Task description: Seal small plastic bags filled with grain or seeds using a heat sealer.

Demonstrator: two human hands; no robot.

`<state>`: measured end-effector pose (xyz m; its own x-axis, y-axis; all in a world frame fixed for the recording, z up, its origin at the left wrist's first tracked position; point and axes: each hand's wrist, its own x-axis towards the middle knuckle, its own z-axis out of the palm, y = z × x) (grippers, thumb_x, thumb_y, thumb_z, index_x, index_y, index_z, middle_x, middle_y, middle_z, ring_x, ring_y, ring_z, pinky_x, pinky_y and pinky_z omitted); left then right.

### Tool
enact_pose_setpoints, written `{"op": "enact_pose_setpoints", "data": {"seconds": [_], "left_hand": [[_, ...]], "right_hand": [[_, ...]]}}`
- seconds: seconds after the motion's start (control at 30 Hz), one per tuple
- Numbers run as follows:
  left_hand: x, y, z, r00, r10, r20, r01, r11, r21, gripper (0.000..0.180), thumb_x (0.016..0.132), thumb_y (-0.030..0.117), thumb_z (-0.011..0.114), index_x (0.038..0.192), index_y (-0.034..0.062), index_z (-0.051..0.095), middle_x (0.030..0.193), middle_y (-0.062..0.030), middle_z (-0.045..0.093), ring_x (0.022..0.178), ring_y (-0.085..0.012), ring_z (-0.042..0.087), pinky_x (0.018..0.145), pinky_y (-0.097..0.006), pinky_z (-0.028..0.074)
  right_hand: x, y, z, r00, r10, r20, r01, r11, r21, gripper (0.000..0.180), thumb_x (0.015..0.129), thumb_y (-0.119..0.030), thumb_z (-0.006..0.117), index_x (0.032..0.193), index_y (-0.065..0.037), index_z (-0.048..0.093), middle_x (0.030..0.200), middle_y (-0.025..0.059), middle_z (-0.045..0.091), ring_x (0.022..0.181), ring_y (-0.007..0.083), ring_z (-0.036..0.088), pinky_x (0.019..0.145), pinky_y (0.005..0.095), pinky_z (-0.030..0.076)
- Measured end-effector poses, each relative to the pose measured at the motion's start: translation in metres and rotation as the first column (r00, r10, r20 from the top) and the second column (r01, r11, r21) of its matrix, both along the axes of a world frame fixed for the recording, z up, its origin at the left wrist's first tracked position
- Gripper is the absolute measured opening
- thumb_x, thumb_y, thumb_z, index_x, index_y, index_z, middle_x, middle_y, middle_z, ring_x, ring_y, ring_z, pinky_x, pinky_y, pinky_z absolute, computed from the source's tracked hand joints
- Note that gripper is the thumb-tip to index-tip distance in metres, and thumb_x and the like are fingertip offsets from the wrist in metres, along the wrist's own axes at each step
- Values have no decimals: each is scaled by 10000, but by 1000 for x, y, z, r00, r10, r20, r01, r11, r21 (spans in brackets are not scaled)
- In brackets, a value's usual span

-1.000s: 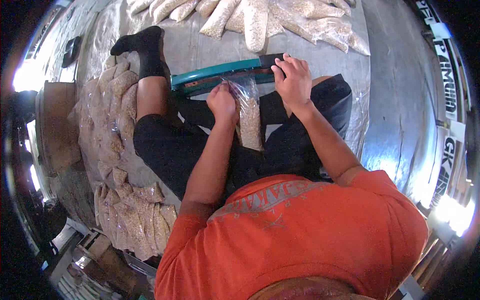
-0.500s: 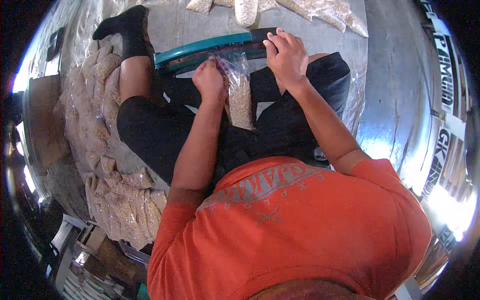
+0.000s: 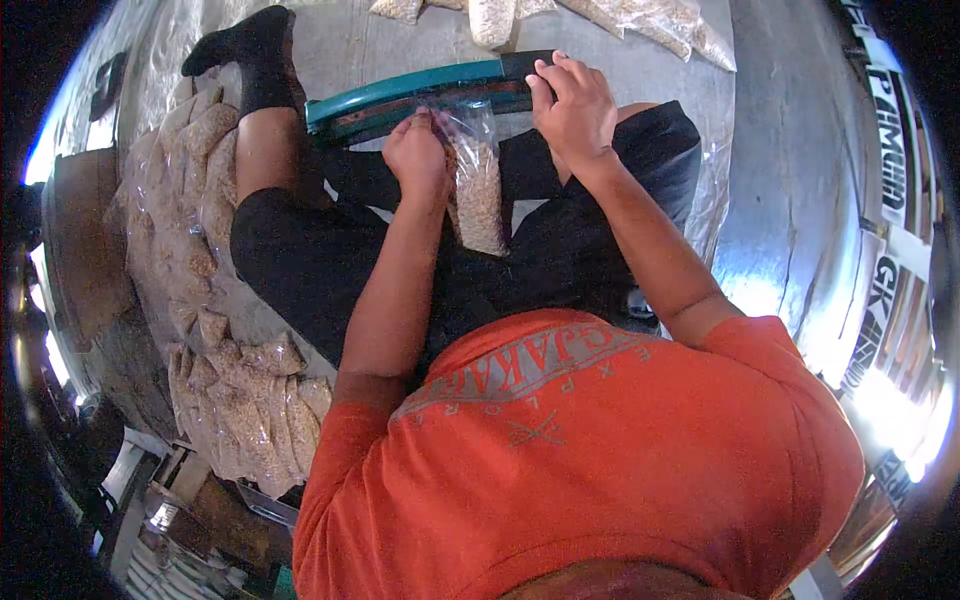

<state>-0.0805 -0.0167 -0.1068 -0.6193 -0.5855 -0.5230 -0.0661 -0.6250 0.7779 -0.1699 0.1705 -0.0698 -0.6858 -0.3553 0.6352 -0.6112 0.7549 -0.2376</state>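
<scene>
Shifted view: scene slid up and left since a second ago, clear bag [image 3: 479, 195] and both hands keeping their places at the green bar [image 3: 410, 84].

Between the legs, the bag's long axis runs nearly away from the person, clear mouth at the bar, pale-filled end toward the lap. Left hand [image 3: 416, 160]: grip clamped on the mouth's left corner. Right hand [image 3: 578, 115]: grip over the bar's black end [image 3: 528, 66]; whether it closes round underneath I cannot tell. Grey lettering marks the orange shirt [image 3: 600, 450]; bold dark letters mark pale boards [image 3: 893, 160] far right. Grey sheet [image 3: 340, 50] separates the bar from filled bags [image 3: 650, 25] beyond; floor [image 3: 780, 200] stretches right.
</scene>
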Motion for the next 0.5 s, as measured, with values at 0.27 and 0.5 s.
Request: {"op": "enact_pose_setpoints", "data": {"seconds": [0.27,0.5], "left_hand": [[2,2,15,997,-50,66,56,994,-91,175,1026,88,596,959,-54,675,838,-104,713,680,-182,649,625,-325,516],[2,0,3,999,-39,36,41,998,-57,149,1016,74,598,1001,-58,667,842,-94,703,709,-181,651,662,-325,523]], "right_hand": [[-2,2,-2,1000,-2,-32,2,1000,-2,183,853,-251,767,981,-120,771,1101,96,724,920,313,690,796,420,569],[2,-1,5,1000,-19,25,18,1000,18,189,869,-218,779,1018,-103,782,1090,78,736,975,277,695,852,387,565]]}}
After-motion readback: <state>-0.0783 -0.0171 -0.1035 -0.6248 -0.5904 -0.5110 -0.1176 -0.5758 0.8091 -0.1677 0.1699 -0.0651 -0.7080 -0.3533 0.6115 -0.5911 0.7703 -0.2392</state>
